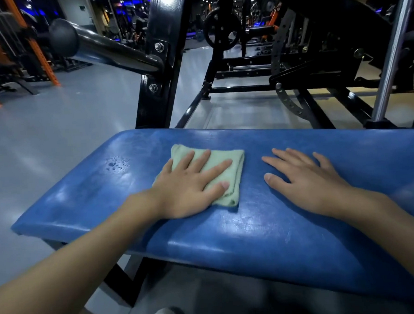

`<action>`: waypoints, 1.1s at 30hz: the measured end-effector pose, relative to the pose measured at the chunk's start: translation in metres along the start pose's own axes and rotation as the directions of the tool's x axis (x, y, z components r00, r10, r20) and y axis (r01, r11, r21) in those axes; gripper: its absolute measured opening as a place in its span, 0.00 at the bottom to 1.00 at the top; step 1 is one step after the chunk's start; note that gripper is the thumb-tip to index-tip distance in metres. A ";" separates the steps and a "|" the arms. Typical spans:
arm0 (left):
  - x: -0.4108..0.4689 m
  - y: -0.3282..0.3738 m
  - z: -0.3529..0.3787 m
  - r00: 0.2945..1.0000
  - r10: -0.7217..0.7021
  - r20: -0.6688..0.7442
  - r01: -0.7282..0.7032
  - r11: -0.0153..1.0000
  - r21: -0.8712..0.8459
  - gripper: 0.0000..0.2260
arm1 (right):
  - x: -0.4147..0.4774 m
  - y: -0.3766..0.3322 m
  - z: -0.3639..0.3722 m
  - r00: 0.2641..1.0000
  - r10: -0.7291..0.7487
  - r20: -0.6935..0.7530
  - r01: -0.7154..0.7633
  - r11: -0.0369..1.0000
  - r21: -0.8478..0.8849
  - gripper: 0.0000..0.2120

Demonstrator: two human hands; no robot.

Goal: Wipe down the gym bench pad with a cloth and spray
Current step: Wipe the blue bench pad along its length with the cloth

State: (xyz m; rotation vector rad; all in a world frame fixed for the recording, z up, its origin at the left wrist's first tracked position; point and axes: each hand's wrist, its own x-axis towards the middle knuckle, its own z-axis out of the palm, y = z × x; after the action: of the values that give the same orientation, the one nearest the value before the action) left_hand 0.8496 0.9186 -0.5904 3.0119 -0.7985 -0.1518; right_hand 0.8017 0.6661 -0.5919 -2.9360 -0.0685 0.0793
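A blue bench pad (pixel 252 226) stretches across the view in front of me. A folded pale green cloth (pixel 232 160) lies on its left half. My left hand (pixel 190 184) presses flat on the cloth with straight, spread fingers. My right hand (pixel 305 178) rests flat on the bare pad to the right of the cloth, fingers straight. A patch of spray droplets (pixel 116 164) sits on the pad just left of the cloth. No spray bottle is in view.
A black steel upright (pixel 158 63) rises behind the pad, with a black padded roller bar (pixel 94 45) sticking out to the left. A chrome post (pixel 392 51) stands at the right. More black machine frames (pixel 293 75) and a grey floor (pixel 44 131) lie beyond.
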 end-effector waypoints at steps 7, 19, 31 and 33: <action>-0.076 0.008 0.003 0.999 0.013 -0.043 -0.011 0.999 0.044 0.29 | 0.004 -0.005 -0.011 1.000 0.013 0.000 -0.013 1.000 0.014 0.28; 0.103 -0.040 -0.014 0.996 -0.093 0.009 0.093 0.995 -0.028 0.24 | 0.023 -0.018 0.007 0.999 -0.041 0.001 0.041 0.999 -0.016 0.30; 0.048 -0.033 -0.010 0.997 -0.072 0.024 0.072 0.997 -0.028 0.24 | 0.018 -0.019 0.005 1.000 -0.021 0.006 0.021 1.000 -0.004 0.30; 0.007 -0.029 -0.006 0.999 -0.033 0.009 0.033 0.999 -0.004 0.24 | 0.017 -0.021 0.004 1.000 -0.015 0.006 0.015 1.000 -0.016 0.30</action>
State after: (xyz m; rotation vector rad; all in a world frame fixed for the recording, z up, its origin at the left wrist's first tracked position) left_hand 0.8704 0.9403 -0.5868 3.0239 -0.7477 -0.1672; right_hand 0.8180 0.6881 -0.5923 -2.9508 -0.0927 0.0861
